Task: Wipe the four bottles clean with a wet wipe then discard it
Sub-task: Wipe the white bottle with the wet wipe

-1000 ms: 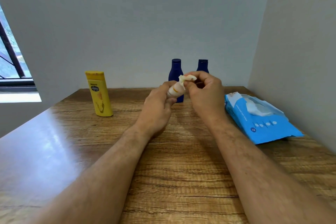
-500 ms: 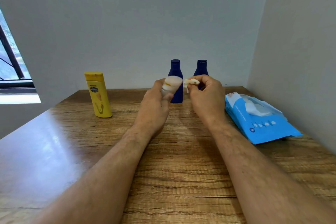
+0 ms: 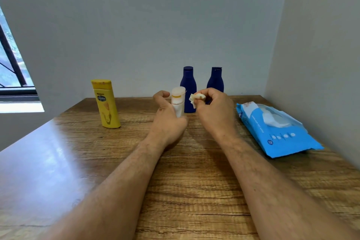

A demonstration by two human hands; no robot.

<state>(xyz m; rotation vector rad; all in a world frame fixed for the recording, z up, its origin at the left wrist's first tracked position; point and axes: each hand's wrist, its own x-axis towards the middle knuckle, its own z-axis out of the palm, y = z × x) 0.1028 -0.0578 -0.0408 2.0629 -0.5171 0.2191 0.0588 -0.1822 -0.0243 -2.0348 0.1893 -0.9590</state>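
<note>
My left hand grips a small white bottle with an orange band, holding it upright above the wooden table. My right hand pinches a crumpled, soiled wet wipe just right of that bottle, a small gap between them. Two dark blue bottles stand at the back: one right behind the white bottle, the other partly hidden by my right hand. A yellow bottle stands to the left.
A blue pack of wet wipes lies open at the right, close to the side wall. A window is at the far left. The back wall runs along the table's far edge.
The wipe has come off the white bottle's top and moved right with my right hand. My left hand has turned the bottle upright and lowered it slightly.
</note>
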